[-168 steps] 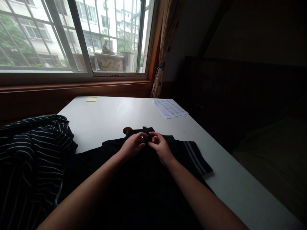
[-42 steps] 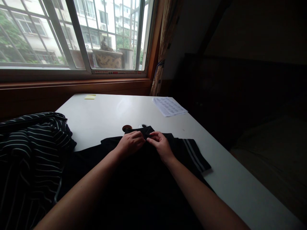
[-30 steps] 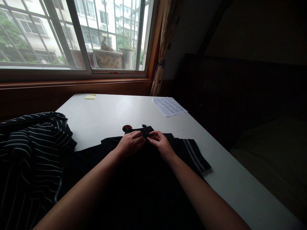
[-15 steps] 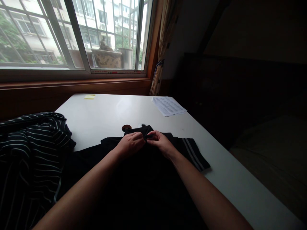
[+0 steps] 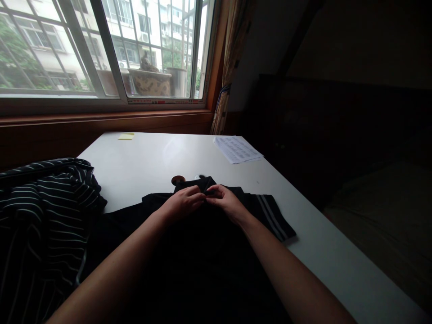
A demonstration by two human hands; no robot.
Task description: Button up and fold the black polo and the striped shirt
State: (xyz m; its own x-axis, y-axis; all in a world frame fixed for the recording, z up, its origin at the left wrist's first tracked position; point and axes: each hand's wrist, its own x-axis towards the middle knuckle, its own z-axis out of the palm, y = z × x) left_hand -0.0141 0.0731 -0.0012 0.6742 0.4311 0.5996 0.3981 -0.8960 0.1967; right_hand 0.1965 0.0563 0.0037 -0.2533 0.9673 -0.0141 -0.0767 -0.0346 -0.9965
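A black short-sleeved shirt lies spread on the white table, its collar away from me. Two pale stripes run along its right sleeve. At the front just below the collar, my left hand pinches the dark cloth with its fingers bent. Close beside it, almost fingertip to fingertip, my right hand pinches the same part between thumb and fingers. Any small fastening between the fingertips is too dark to make out.
A striped dark garment is heaped at the left of the white table. Beyond the collar sit a round brown-rimmed object and a small pale item. Printed sheets and a yellow note lie near the far edge, below the window.
My left fingers have shifted slightly and straightened a little towards the right fingertips. The right hand has barely moved, and the shirt lies as before.
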